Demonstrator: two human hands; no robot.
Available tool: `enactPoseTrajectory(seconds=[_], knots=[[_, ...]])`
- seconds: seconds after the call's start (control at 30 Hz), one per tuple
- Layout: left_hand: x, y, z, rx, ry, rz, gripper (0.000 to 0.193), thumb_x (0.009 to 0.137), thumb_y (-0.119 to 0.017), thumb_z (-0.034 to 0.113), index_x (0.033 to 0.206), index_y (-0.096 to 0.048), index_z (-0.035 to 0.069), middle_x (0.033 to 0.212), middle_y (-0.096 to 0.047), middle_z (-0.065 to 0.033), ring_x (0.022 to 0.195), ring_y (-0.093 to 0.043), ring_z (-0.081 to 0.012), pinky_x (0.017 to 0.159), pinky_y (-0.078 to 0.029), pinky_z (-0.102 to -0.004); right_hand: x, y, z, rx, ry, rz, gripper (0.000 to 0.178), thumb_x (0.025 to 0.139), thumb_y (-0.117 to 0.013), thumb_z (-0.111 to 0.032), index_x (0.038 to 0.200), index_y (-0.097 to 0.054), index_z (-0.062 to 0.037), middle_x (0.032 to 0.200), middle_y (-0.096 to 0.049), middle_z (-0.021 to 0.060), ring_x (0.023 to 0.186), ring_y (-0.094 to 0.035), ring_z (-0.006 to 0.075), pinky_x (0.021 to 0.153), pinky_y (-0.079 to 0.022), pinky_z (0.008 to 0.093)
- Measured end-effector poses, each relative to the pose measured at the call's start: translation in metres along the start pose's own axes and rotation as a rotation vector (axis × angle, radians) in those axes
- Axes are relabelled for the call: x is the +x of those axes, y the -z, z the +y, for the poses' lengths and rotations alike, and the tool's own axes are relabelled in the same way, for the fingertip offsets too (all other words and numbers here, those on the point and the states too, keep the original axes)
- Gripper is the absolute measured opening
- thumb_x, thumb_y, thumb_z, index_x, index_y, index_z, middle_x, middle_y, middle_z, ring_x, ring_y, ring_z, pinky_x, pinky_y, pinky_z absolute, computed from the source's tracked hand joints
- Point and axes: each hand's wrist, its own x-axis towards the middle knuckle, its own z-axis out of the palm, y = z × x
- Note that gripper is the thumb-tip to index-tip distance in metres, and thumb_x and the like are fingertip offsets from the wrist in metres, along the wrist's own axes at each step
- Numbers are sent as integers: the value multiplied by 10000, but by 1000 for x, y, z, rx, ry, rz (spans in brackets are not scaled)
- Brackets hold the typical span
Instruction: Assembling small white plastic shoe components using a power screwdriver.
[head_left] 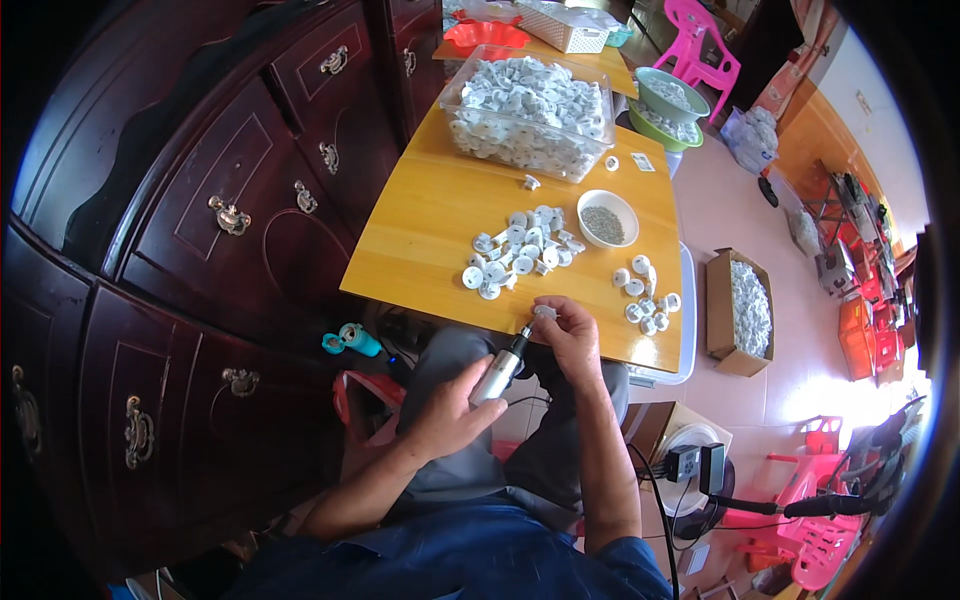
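Note:
My left hand (452, 412) is wrapped round a silver electric screwdriver (494, 379) with a black nose. Its tip points up and away, toward the table's near edge. In the fingers of my right hand (573, 342) is a small white plastic part (546, 312), pinched right at the screwdriver's tip. Whether bit and part touch is too small to tell. Just beyond my hands lies a loose pile of similar white parts (522, 250). Right of the pile stands a white bowl (606, 196) of tiny grey metal pieces, probably screws. Several more round white parts (640, 264) lie near the table's right edge.
On the yellow wooden table (410, 215), a clear bin (540, 126) heaped with white parts stands at the back. Dark cabinets (180, 230) line the left. On the floor at right is a cardboard box (720, 310) of white parts. Basins (640, 125) stand behind.

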Motion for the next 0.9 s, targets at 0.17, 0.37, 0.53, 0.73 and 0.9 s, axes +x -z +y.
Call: enactPoseTrajectory(seconds=[0.17,0.37,0.53,0.73,0.9], knots=[[-1,0,0,1,-2,6,569,875,-664,162,1375,-460,-16,1063,-671,-218,974,-690,-289,823,-517,-368,0,-1,3,-25,13,15,199,935,-640,-39,1127,-650,13,877,-695,53,771,-665,99,740,-581,244],[-1,1,-3,-5,1,7,556,884,-653,160,1378,-461,-9,1025,-674,-193,901,-691,-272,782,-524,-364,-1,-3,7,-61,44,46,192,928,-640,-24,1114,-663,18,858,-708,74,779,-678,107,730,-581,245],[-2,2,-1,-158,94,-44,525,921,-621,161,1396,-457,7,888,-636,-67,653,-611,-119,595,-494,-280,-3,-3,6,-76,64,37,192,920,-644,-10,1108,-671,19,862,-714,75,778,-678,105,725,-579,246],[0,8,1,-327,128,-155,536,993,-568,168,1464,-374,5,915,-591,-37,624,-539,-55,543,-456,-209,-3,-1,9,-23,51,16,193,908,-657,5,1099,-673,32,883,-718,71,782,-675,102,742,-577,244],[0,8,-2,-329,130,-151,532,992,-564,169,1461,-375,2,916,-598,-41,627,-548,-57,536,-457,-205,-4,-4,8,4,71,23,187,904,-666,-2,1087,-678,37,890,-720,60,773,-669,95,721,-569,240]])
